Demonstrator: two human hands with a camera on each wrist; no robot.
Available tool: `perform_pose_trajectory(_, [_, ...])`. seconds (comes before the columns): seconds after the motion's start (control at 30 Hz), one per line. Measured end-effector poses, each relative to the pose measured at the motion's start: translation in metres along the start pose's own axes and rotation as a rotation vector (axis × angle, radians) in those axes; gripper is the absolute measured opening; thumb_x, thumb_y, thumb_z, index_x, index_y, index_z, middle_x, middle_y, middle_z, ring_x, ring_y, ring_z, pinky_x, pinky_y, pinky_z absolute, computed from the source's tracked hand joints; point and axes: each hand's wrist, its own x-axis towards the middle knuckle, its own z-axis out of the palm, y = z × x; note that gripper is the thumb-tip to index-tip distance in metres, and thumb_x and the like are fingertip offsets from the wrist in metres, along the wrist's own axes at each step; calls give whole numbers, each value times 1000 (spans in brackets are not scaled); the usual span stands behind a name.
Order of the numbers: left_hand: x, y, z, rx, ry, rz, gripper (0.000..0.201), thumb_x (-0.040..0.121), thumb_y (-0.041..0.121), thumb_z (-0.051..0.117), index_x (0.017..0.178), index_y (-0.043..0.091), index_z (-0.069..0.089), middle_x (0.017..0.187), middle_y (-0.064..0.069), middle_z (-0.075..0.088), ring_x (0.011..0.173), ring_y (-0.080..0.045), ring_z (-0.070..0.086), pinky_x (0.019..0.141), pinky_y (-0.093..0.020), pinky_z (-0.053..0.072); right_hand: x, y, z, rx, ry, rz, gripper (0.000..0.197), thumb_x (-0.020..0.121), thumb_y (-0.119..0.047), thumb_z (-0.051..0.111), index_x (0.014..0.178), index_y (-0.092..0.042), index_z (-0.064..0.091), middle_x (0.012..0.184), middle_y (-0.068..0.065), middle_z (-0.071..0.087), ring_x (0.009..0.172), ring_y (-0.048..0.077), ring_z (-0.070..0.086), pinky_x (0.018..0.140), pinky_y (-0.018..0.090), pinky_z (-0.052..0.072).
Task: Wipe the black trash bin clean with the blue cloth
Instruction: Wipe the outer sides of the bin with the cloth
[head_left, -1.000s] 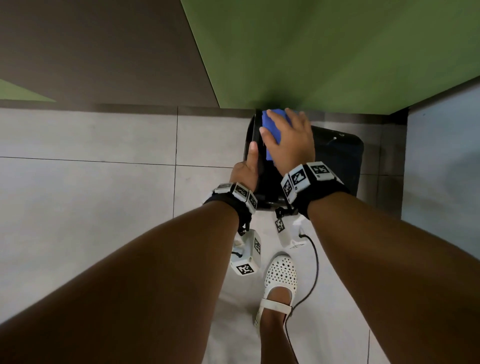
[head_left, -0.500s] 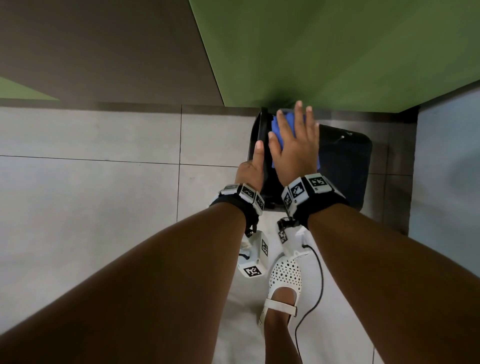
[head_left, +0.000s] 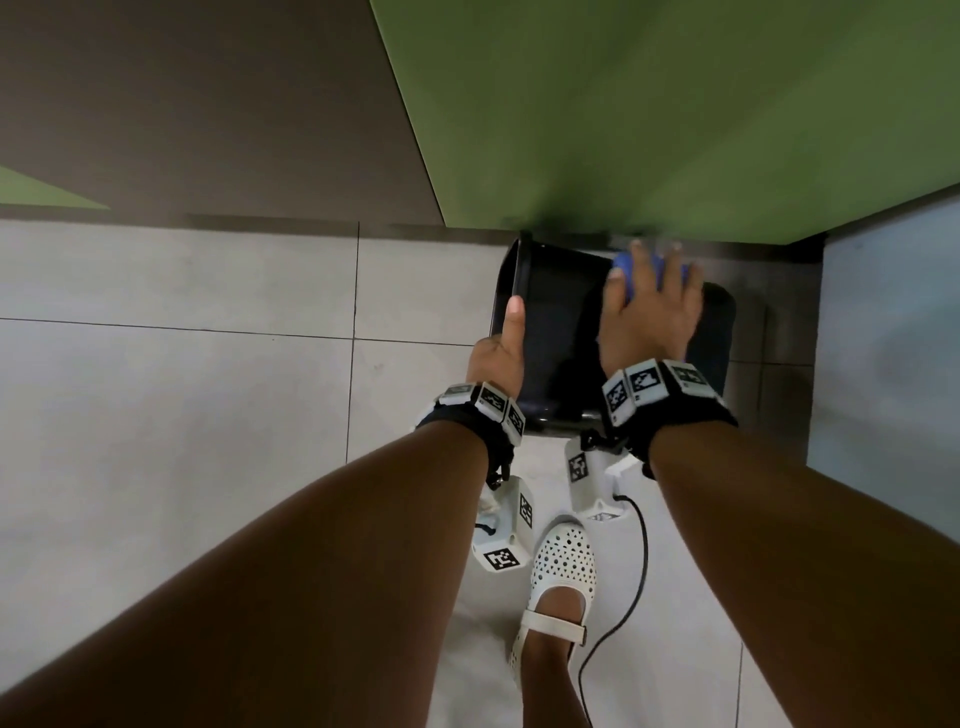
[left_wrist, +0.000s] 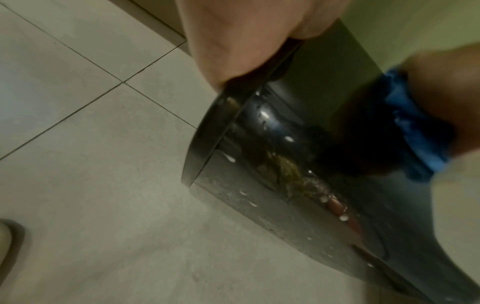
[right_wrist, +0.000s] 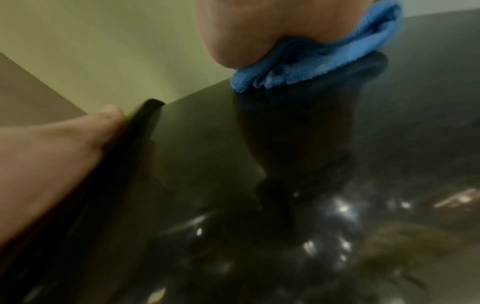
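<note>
Against the green wall, the black trash bin (head_left: 561, 322) sits on the tiled floor (head_left: 208, 415), glossy side up.

Right hand (head_left: 652, 312) spreads flat, pressing the blue cloth (right_wrist: 311, 67) onto the bin's far edge, fingers straight. Left hand (head_left: 498, 358) grips the bin's rim (left_wrist: 207, 139), thumb lying along it. White droplets and greenish smears show on the shiny surface. A white perforated shoe (head_left: 558, 582) stands just below.

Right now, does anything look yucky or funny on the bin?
Yes. The black trash bin lies tipped on its side. Its shiny wall carries white droplets and a yellowish smear, away from the blue cloth.
</note>
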Motion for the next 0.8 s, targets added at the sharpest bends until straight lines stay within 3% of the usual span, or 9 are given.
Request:
perform_pose_trajectory(0.13, [-4,-1,-2,-21,-18,-9,71,93,57,24,92,-2,63,86,-12,55,82,-24,49,75,-27,32,-10,-34,17,100,21,-324,40,94,-32,38,127,-16,55,137,16,48,130,39,38,105,47,32])
perform_pose_trajectory(0.2, [-5,-2,-2,-45,-13,-15,68,93,58,24,92,2,63,87,-11,56,82,-25,50,75,-27,33,-7,-39,20,136,63,-407,37,92,-26,41,120,-12,61,125,19,58,118,39,51,98,47,41])
perform_pose_trajectory(0.27, [-6,-1,-1,-31,5,-15,63,93,57,24,79,6,57,80,-9,55,79,-25,48,73,-27,32,-1,-31,20,130,87,-458,35,92,-23,43,120,-10,60,123,21,59,114,38,55,99,45,42])
perform_pose_trajectory(0.33, [-6,-1,-1,-24,28,-4,63,93,57,24,66,7,50,66,-5,48,73,-24,44,62,-29,31,4,-14,19,99,104,-424,38,94,-24,39,123,-10,57,126,22,56,116,37,53,102,44,40])
perform_pose_trajectory(0.4, [-6,-1,-1,-31,35,-7,62,92,59,24,65,7,45,60,-3,41,63,-21,40,52,-26,30,7,8,14,72,163,-283,41,95,-28,34,125,-10,57,128,23,54,117,39,51,103,46,40])
perform_pose_trajectory(0.53, [-4,-3,-1,-60,26,-14,60,91,61,25,64,9,41,59,-3,38,54,-14,35,52,-23,29,9,46,3,32,170,110,41,98,-29,32,133,-15,47,145,27,29,135,42,27,112,48,23])
perform_pose_trajectory(0.6, [-2,-4,0,-62,22,-7,61,91,61,27,60,10,39,58,-3,37,54,-15,35,52,-23,30,10,46,7,34,190,203,41,96,-26,31,133,-17,47,145,31,25,135,45,25,111,50,22])
perform_pose_trajectory(0.67, [-2,-1,-2,-60,24,-8,61,91,60,27,58,10,38,58,-3,37,53,-15,35,52,-24,30,6,28,8,23,219,164,44,93,-22,29,132,-17,50,143,31,30,131,48,30,109,51,26])
perform_pose_trajectory(0.8, [-2,1,-2,-77,13,-12,60,93,56,29,56,12,43,57,-2,43,56,-18,41,51,-24,37,-21,-23,16,83,33,-228,43,92,-20,42,135,-19,45,149,19,28,136,42,24,111,49,19])
